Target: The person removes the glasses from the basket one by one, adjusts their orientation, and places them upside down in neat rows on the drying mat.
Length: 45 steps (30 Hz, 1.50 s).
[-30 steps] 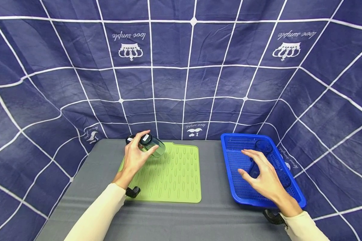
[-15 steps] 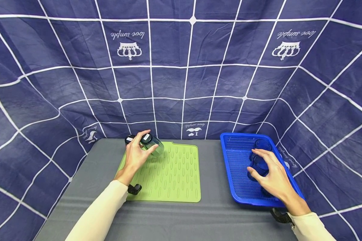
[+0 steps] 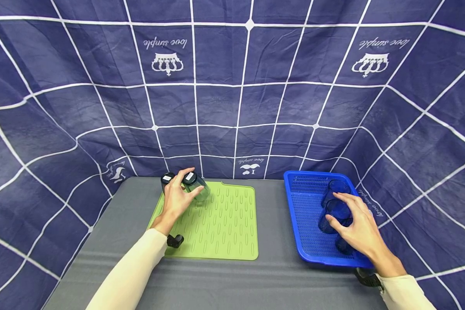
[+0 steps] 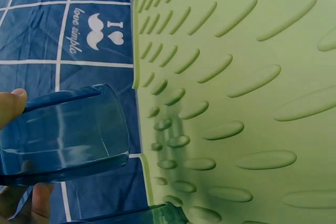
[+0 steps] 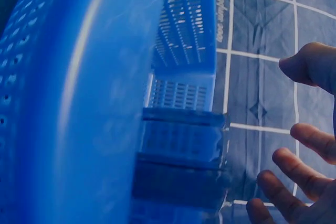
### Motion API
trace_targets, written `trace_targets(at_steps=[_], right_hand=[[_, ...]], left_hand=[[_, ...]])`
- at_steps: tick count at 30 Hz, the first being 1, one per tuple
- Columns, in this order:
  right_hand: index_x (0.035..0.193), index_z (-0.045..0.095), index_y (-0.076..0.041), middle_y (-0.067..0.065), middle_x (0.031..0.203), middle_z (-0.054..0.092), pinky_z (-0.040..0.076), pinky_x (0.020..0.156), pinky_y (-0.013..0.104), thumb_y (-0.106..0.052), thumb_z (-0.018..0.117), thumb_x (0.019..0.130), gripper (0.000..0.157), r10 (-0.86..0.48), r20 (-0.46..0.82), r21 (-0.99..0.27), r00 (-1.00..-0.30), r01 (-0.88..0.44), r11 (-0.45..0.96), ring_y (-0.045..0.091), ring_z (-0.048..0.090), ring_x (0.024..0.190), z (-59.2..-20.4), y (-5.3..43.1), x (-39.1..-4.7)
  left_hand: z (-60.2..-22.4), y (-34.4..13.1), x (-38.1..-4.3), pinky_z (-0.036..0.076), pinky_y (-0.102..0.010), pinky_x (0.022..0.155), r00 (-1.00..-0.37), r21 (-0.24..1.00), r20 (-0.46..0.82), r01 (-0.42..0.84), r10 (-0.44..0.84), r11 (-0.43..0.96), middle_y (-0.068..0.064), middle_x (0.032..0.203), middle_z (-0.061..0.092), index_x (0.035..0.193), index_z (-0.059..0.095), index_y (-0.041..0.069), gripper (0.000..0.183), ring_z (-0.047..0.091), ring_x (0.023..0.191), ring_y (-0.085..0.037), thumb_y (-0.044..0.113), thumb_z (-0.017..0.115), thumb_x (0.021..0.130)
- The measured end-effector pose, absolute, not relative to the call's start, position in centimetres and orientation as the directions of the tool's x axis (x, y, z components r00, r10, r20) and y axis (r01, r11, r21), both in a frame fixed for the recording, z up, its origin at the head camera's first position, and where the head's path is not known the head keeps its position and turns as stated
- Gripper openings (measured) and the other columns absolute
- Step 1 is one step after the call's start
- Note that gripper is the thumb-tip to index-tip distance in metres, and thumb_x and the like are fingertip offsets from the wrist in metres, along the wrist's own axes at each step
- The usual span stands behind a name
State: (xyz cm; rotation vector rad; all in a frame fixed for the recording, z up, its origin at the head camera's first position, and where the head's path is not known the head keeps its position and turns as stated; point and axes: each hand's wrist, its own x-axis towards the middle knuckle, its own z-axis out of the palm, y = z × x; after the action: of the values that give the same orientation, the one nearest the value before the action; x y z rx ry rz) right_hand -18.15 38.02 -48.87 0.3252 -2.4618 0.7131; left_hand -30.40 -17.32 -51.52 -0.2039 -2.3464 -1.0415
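My left hand (image 3: pixel 177 199) grips a tinted drinking glass (image 3: pixel 203 192) by its upper part, base up with a white label on it. In the left wrist view the mouth of this glass (image 4: pixel 100 129) stands a little off the green ridged mat (image 4: pixel 252 129). A second labelled glass (image 3: pixel 166 178) stands beyond the hand, partly hidden by it. My right hand (image 3: pixel 362 230) is over the blue basket (image 3: pixel 292 215), thumb and fingers spread near a blue-looking glass (image 3: pixel 326 224). In the right wrist view nothing lies between thumb and fingers.
Other glasses stand in the basket: one behind (image 3: pixel 335 187) and one nearer the front (image 3: pixel 343 244), partly under the right hand. Its raised rim (image 5: pixel 100 103) fills much of the right wrist view. A patterned blue curtain (image 3: pixel 232 107) closes off the back and sides of the grey table (image 3: pixel 217 284).
My right hand has moved rightward over the basket, uncovering the glasses there. The glass in my left hand has turned slightly more upright, while that hand stays nearly in place.
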Motion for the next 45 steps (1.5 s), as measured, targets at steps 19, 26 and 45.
trace_targets(at_steps=[19,26,45], right_hand=[[0.155,0.068,-0.004,0.032,0.152,0.065,0.044,0.110,0.076,-0.023,0.101,0.081,0.083,-0.050,0.498,-0.425,-0.866,-0.294,0.856,0.060,0.057,0.141,-49.7,39.5,-18.5],[0.157,0.066,-0.003,0.033,0.151,0.065,0.045,0.108,0.077,-0.028,0.101,0.084,0.085,-0.041,0.464,-0.420,-0.885,-0.260,0.869,0.059,0.057,0.141,-49.7,39.5,-18.5],[0.161,0.062,-0.005,0.039,0.153,0.060,0.046,0.104,0.080,-0.039,0.100,0.087,0.089,-0.002,0.382,-0.423,-0.924,-0.177,0.889,0.066,0.057,0.138,-50.3,39.7,-18.6]], left_hand=[[-53.1,-17.1,-31.5,0.055,-0.068,0.115,-0.878,0.662,0.472,0.294,-0.079,0.690,-0.022,0.148,0.079,0.155,0.072,0.022,0.076,0.074,0.135,-0.053,0.021,0.105,0.087],[-53.6,-16.9,-32.0,0.055,-0.069,0.117,-0.879,0.663,0.473,0.305,-0.066,0.684,-0.024,0.148,0.079,0.154,0.073,0.017,0.074,0.073,0.137,-0.053,0.019,0.104,0.087],[-54.2,-16.5,-32.9,0.055,-0.068,0.120,-0.893,0.666,0.444,0.277,-0.071,0.693,-0.029,0.147,0.078,0.154,0.074,0.019,0.074,0.072,0.140,-0.054,0.018,0.104,0.087]])
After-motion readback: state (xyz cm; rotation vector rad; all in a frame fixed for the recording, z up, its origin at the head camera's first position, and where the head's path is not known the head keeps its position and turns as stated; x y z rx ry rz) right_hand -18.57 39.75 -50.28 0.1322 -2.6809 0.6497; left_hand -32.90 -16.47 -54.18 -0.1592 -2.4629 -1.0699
